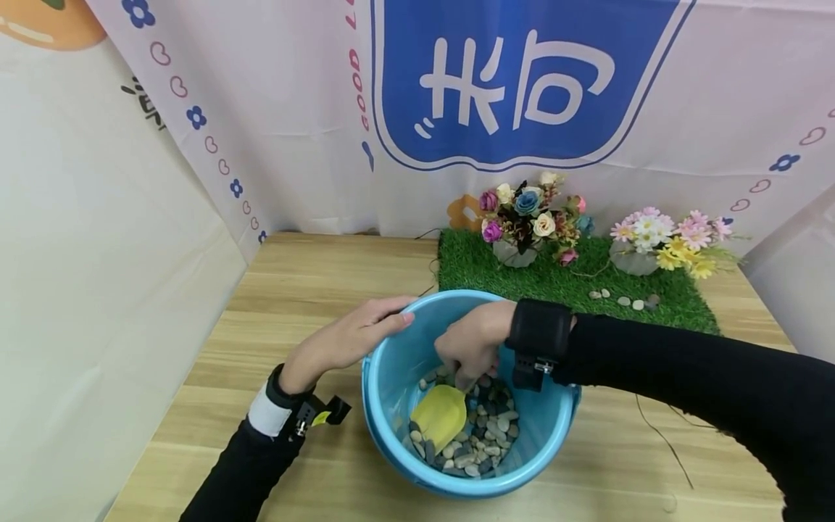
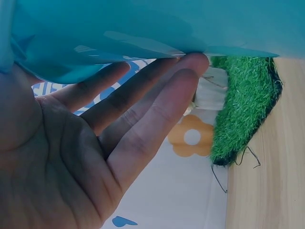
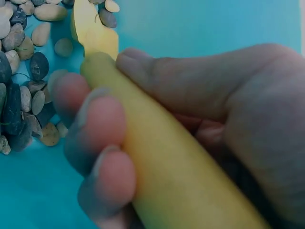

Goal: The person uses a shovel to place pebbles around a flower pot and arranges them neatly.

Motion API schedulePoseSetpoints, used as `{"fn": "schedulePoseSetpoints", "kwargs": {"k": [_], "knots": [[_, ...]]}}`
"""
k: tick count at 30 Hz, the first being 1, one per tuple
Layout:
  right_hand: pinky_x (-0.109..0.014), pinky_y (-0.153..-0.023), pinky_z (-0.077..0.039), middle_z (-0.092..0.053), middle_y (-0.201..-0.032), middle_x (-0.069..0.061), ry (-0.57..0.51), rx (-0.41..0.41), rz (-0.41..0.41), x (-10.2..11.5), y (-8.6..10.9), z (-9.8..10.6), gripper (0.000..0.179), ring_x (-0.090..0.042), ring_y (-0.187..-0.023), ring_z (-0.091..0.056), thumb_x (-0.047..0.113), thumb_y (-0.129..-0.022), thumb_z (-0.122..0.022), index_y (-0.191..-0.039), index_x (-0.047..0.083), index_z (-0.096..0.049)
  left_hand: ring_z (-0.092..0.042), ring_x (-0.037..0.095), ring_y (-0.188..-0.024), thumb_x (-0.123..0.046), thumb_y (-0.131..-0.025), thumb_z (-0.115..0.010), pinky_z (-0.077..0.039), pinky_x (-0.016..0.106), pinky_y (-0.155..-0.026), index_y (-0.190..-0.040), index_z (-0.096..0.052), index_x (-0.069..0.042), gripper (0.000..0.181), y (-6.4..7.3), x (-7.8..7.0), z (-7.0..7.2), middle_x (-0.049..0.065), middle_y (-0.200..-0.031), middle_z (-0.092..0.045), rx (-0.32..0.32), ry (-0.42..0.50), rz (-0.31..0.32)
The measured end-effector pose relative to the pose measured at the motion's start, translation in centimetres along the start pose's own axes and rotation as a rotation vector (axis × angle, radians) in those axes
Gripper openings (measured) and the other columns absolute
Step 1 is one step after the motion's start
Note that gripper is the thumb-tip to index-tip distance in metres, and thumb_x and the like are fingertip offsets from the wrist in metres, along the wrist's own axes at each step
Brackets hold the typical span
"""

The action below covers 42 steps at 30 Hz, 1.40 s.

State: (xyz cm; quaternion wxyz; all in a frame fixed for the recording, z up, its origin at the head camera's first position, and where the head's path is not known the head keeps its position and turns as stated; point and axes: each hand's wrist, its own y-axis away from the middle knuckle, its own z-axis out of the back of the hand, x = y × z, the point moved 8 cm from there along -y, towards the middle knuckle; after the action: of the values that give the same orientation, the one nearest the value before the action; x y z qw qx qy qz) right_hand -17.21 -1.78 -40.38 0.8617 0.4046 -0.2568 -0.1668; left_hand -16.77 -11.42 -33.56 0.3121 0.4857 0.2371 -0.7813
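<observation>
A light blue bucket (image 1: 471, 487) stands on the table with a layer of pebbles (image 1: 479, 446) over its bottom. My left hand (image 1: 355, 333) holds the bucket's left rim, thumb over the edge; in the left wrist view its fingers (image 2: 143, 129) lie fairly straight against the outer wall. Inside the bucket, my right hand (image 1: 472, 341) grips a yellow toy shovel (image 1: 441, 417) by its handle. Its blade rests among the stones at the left. The right wrist view shows fingers and thumb curled round the thick handle (image 3: 162, 157); the blade is only partly visible there.
Behind the bucket lies an artificial grass mat (image 1: 466, 264) bearing two flower pots, one with mixed roses (image 1: 528, 217) and one with daisies (image 1: 672, 235), plus several loose stones (image 1: 638, 304). A printed cloth (image 1: 313, 145) hangs behind the wooden table (image 1: 274, 290). Thin dark strands (image 1: 665, 438) lie at right.
</observation>
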Motion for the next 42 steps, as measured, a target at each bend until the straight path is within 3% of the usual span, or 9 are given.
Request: {"fn": "schedulePoseSetpoints", "kwargs": {"k": [5, 12, 19, 24, 34, 42], "knots": [[-0.025, -0.05, -0.052, -0.064, -0.063, 0.007, -0.013, 0.042, 0.028, -0.4, 0.0, -0.6, 0.035, -0.015, -0.056, -0.062, 0.035, -0.093, -0.055, -0.066, 0.02, -0.07, -0.063, 0.023, -0.09, -0.026, -0.102, -0.034, -0.056, 0.036, -0.069, -0.137, -0.041, -0.018, 0.036, 0.0, 0.0, 0.0, 0.007, -0.12, -0.056, -0.001, -0.003, -0.008], [-0.025, -0.049, -0.052, -0.063, -0.061, 0.008, -0.035, 0.041, 0.082, -0.3, 0.8, -0.7, 0.038, -0.015, -0.055, -0.061, 0.037, -0.091, -0.057, -0.058, 0.018, -0.065, -0.063, 0.023, -0.091, -0.025, -0.102, -0.033, -0.056, 0.036, -0.069, -0.137, -0.042, -0.019, 0.036, 0.0, 0.1, -0.1, 0.007, -0.119, -0.057, 0.003, -0.001, -0.016], [-0.025, -0.051, -0.053, -0.065, -0.065, 0.007, -0.045, -0.009, 0.142, 0.2, 1.7, -0.1, 0.025, -0.011, -0.054, -0.06, 0.036, -0.09, -0.059, -0.072, 0.025, -0.072, -0.063, 0.023, -0.091, -0.026, -0.102, -0.033, -0.056, 0.036, -0.069, -0.137, -0.042, -0.018, 0.036, 0.1, 0.2, -0.1, 0.007, -0.119, -0.057, -0.004, -0.006, -0.003], [-0.022, -0.056, -0.052, -0.064, -0.064, 0.008, -0.043, -0.042, 0.195, 0.7, 1.9, 0.4, 0.021, -0.008, -0.053, -0.06, 0.034, -0.091, -0.059, -0.075, 0.027, -0.071, -0.063, 0.022, -0.091, -0.025, -0.102, -0.033, -0.056, 0.036, -0.068, -0.136, -0.042, -0.016, 0.036, 0.1, 0.1, -0.1, 0.008, -0.119, -0.057, 0.0, -0.003, -0.012], [-0.02, -0.057, -0.052, -0.065, -0.067, 0.008, -0.022, -0.035, 0.209, 0.7, 2.2, 0.3, 0.023, -0.006, -0.055, -0.06, 0.031, -0.092, -0.057, -0.074, 0.026, -0.071, -0.064, 0.022, -0.089, -0.025, -0.103, -0.033, -0.056, 0.036, -0.068, -0.133, -0.044, -0.017, 0.034, 0.0, 0.0, -0.2, 0.007, -0.117, -0.058, 0.006, -0.008, -0.005], [-0.021, -0.057, -0.052, -0.063, -0.066, 0.012, 0.002, -0.062, 0.281, 0.2, 2.5, 0.5, 0.028, -0.005, -0.056, -0.059, 0.034, -0.092, -0.056, -0.069, 0.025, -0.069, -0.064, 0.028, -0.087, -0.011, -0.102, -0.032, -0.056, 0.037, -0.068, -0.131, -0.044, -0.002, 0.033, 0.0, -3.2, -0.2, 0.019, -0.113, -0.058, 0.011, 0.008, 0.008]]}}
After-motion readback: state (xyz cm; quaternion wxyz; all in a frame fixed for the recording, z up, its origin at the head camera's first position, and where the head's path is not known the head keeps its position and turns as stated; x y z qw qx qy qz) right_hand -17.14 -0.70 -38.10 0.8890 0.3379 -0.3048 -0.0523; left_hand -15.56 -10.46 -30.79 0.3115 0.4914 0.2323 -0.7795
